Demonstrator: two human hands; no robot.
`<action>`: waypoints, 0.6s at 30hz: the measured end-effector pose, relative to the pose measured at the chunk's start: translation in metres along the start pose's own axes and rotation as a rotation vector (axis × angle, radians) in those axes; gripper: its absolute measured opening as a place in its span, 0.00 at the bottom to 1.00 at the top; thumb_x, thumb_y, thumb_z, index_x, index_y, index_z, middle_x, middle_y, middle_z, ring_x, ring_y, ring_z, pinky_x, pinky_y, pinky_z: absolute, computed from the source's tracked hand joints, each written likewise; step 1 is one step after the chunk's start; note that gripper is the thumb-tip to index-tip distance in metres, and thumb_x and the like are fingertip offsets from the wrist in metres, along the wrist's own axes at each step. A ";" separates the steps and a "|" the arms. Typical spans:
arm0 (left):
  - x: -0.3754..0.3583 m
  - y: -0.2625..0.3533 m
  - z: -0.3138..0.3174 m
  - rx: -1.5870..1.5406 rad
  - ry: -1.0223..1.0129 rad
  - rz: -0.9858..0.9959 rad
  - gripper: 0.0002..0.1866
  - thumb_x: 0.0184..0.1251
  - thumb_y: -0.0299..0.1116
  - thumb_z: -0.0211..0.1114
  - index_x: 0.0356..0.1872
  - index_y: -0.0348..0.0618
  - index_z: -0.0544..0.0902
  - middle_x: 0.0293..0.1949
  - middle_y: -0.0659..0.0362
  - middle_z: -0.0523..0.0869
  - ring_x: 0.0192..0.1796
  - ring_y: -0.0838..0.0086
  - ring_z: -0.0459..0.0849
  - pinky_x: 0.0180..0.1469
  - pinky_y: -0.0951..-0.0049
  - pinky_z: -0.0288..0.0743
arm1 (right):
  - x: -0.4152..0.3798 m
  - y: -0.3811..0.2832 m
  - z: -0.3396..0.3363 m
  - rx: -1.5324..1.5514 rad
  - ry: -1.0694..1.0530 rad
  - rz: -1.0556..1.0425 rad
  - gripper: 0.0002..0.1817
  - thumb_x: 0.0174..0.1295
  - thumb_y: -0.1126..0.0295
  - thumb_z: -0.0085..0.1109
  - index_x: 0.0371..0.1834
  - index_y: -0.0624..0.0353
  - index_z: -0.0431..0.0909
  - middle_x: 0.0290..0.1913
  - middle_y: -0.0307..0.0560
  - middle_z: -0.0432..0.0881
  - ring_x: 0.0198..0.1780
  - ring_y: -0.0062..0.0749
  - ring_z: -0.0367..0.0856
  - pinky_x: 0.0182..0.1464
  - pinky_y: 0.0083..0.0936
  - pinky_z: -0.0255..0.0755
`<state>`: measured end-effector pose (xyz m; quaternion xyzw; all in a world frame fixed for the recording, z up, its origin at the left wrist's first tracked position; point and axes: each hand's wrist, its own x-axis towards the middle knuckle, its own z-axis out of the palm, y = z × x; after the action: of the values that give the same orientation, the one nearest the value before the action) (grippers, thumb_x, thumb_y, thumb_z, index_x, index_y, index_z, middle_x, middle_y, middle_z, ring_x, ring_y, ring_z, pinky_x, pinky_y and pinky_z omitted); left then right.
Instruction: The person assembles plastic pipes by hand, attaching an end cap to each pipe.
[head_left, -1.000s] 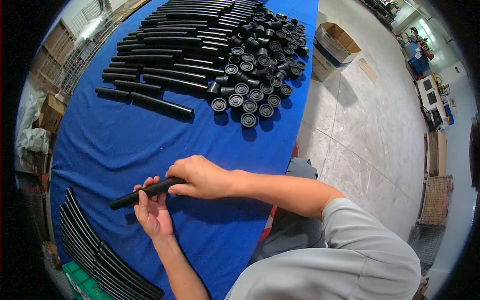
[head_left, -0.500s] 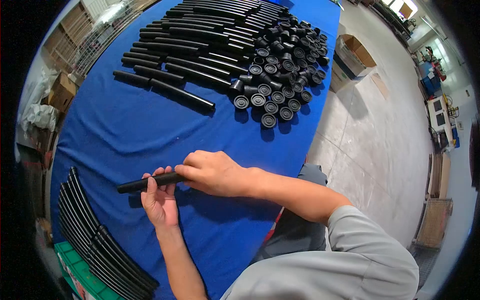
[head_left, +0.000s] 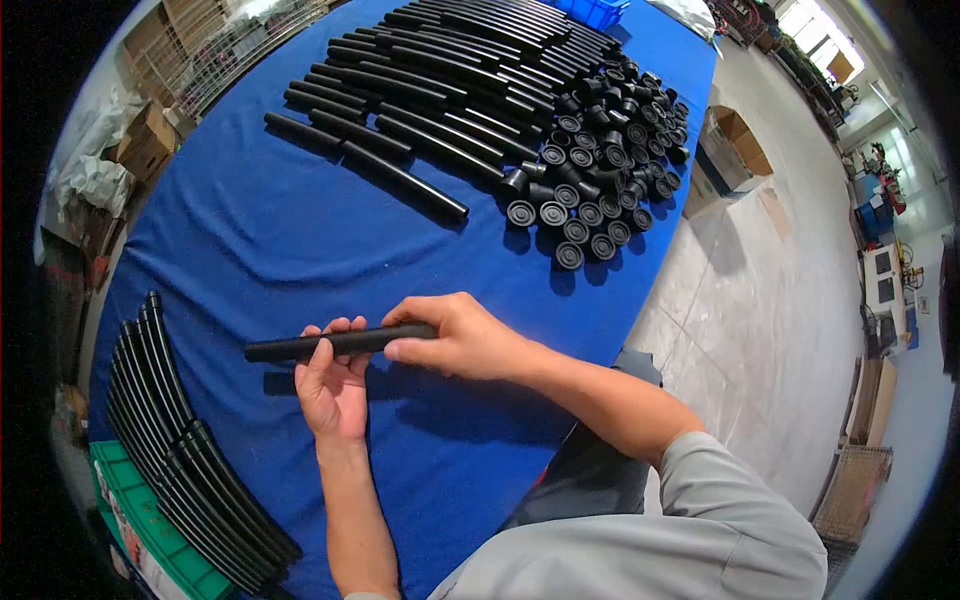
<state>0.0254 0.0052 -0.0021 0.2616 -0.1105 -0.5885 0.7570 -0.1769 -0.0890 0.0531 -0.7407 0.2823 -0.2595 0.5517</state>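
A black tube (head_left: 285, 349) is held level above the blue cloth in both hands. My left hand (head_left: 338, 390), palm up, has its fingers and thumb closed around the tube's middle. My right hand (head_left: 465, 338) grips the right end, with the fingers over it and the thumb along its lower side. Whether a cap sits on that end is hidden by the hand. Beyond my hands, rows of loose black tubes (head_left: 405, 185) lie beside a heap of black rubber end caps (head_left: 568, 256) with ringed faces.
On the left, more black tubes (head_left: 200, 470) lie side by side, partly over a green crate (head_left: 150, 515). The blue cloth (head_left: 250, 240) covers the table. A blue bin (head_left: 597, 12) stands at the far end. An open cardboard box (head_left: 735, 150) is on the floor to the right.
My right hand has shifted toward the tube's right end, and more of the tube shows between my hands. The left hand keeps its hold. The camera view has shifted slightly.
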 end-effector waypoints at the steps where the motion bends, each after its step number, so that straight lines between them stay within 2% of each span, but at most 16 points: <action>1: 0.000 0.000 0.001 0.009 0.026 0.003 0.08 0.76 0.24 0.61 0.52 0.44 0.80 0.54 0.44 0.87 0.61 0.50 0.85 0.62 0.47 0.84 | 0.003 -0.008 -0.004 0.175 -0.073 0.235 0.16 0.60 0.66 0.71 0.47 0.62 0.82 0.37 0.57 0.84 0.42 0.53 0.84 0.43 0.41 0.78; 2: 0.000 0.000 0.002 0.019 0.050 0.003 0.08 0.76 0.24 0.61 0.52 0.44 0.80 0.54 0.45 0.87 0.61 0.50 0.85 0.62 0.47 0.84 | 0.004 -0.012 -0.007 0.351 -0.142 0.471 0.16 0.60 0.65 0.71 0.47 0.63 0.82 0.37 0.57 0.84 0.42 0.54 0.84 0.44 0.41 0.78; 5: 0.002 -0.001 0.002 0.036 0.083 0.000 0.08 0.76 0.24 0.61 0.52 0.44 0.80 0.54 0.45 0.87 0.61 0.51 0.85 0.62 0.47 0.84 | 0.000 0.016 0.009 -0.063 0.129 -0.183 0.18 0.61 0.66 0.70 0.51 0.63 0.81 0.37 0.56 0.83 0.43 0.55 0.84 0.45 0.42 0.78; 6: 0.002 -0.001 -0.001 0.038 0.092 0.000 0.08 0.76 0.24 0.61 0.52 0.44 0.80 0.54 0.45 0.86 0.61 0.51 0.85 0.62 0.47 0.84 | -0.001 0.013 0.007 -0.172 0.104 -0.300 0.20 0.61 0.68 0.70 0.55 0.63 0.79 0.41 0.57 0.81 0.45 0.56 0.83 0.46 0.41 0.78; 9: 0.002 -0.001 -0.011 -0.035 0.062 0.023 0.08 0.76 0.24 0.61 0.52 0.43 0.80 0.54 0.45 0.86 0.61 0.52 0.85 0.62 0.47 0.84 | -0.003 0.007 0.002 -0.209 0.086 -0.351 0.22 0.60 0.73 0.70 0.57 0.64 0.76 0.47 0.57 0.78 0.46 0.55 0.82 0.47 0.42 0.79; 12: 0.003 -0.001 -0.012 -0.064 0.074 0.019 0.08 0.76 0.24 0.61 0.52 0.43 0.80 0.55 0.45 0.86 0.62 0.52 0.84 0.64 0.47 0.84 | -0.001 0.008 0.000 -0.227 0.095 -0.383 0.21 0.61 0.74 0.69 0.56 0.64 0.76 0.42 0.55 0.81 0.43 0.55 0.84 0.44 0.38 0.80; 15: 0.002 -0.001 -0.008 -0.029 0.066 0.027 0.08 0.76 0.23 0.61 0.52 0.43 0.80 0.55 0.44 0.85 0.63 0.52 0.84 0.64 0.48 0.83 | 0.000 -0.004 0.000 0.390 -0.095 0.318 0.24 0.62 0.70 0.71 0.60 0.64 0.76 0.41 0.50 0.85 0.39 0.49 0.86 0.42 0.35 0.80; 16: 0.002 -0.001 -0.007 -0.008 0.058 0.028 0.08 0.76 0.23 0.60 0.52 0.43 0.80 0.56 0.44 0.85 0.63 0.52 0.84 0.65 0.48 0.83 | 0.002 -0.001 -0.003 0.400 -0.112 0.341 0.24 0.63 0.68 0.71 0.58 0.67 0.76 0.36 0.50 0.86 0.34 0.46 0.87 0.38 0.33 0.80; 18: 0.002 -0.002 -0.008 0.021 0.012 0.024 0.08 0.77 0.25 0.60 0.52 0.41 0.82 0.57 0.44 0.85 0.65 0.51 0.83 0.67 0.48 0.80 | 0.001 0.007 -0.004 0.022 -0.017 0.048 0.23 0.63 0.67 0.71 0.58 0.66 0.76 0.39 0.52 0.85 0.36 0.46 0.87 0.38 0.33 0.80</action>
<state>0.0277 0.0054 -0.0103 0.2715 -0.1152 -0.5764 0.7620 -0.1805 -0.0939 0.0475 -0.7297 0.2926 -0.2430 0.5682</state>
